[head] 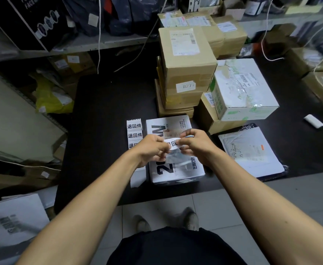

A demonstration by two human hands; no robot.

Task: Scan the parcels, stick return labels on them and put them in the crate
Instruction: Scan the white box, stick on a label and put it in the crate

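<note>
Nearest the camera, two bare forearms reach forward over a black table [103,115]. The left hand [150,149] and the right hand [194,145] meet above a white rectangular parcel with bold black print [177,169], which lies flat near the table's front edge. Both hands pinch a small white paper return label with black characters [173,144] between thumb and fingertips, the left at its left end and the right at its right end; the label curls slightly and is held just above the parcel.

Just left of the parcel, touching its side, a white strip of return labels [134,129] runs along the table. To the right lies a flat white mailer bag with a dark edge [252,152].

Behind the parcel stands a stack of brown cardboard boxes [185,73], the top one bearing a white shipping sticker. Beside it to the right, a white carton with green print [243,88] sits on another brown box. Further right, a small white oblong object [313,121] rests on the table; what it is cannot be told.
</note>
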